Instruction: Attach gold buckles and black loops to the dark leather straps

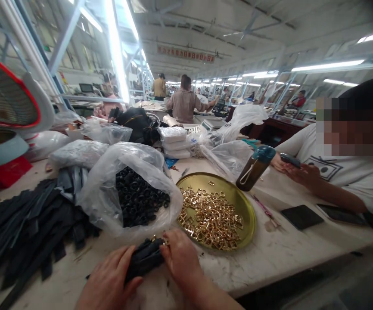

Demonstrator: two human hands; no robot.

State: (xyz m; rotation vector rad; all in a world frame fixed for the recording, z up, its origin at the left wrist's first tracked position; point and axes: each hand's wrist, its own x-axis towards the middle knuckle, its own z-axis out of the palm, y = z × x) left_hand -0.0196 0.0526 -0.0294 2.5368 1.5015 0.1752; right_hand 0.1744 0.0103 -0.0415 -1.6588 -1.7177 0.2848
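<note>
A bundle of black straps [146, 258] lies low over the front of the table, between my two hands. My left hand [109, 275] is wrapped round its near left side, thumb toward me. At the bundle's right end, my right hand [183, 260] has its fingers closed where small gold buckles [164, 242] show; its fingertips are partly hidden. Just beyond stands an open clear plastic bag [101, 202] holding many small black loops [138, 198]. To its right, a round gold tray [249, 215] carries a heap of loose gold buckles [214, 215].
Long black strips [28, 224] are piled at the left, near a red-rimmed fan [8, 94]. Right of the tray stand a brown bottle [254, 170], a pink-handled tool [264, 206] and a dark flat pad [302, 216]. A person [335, 172] sits at the right holding a phone.
</note>
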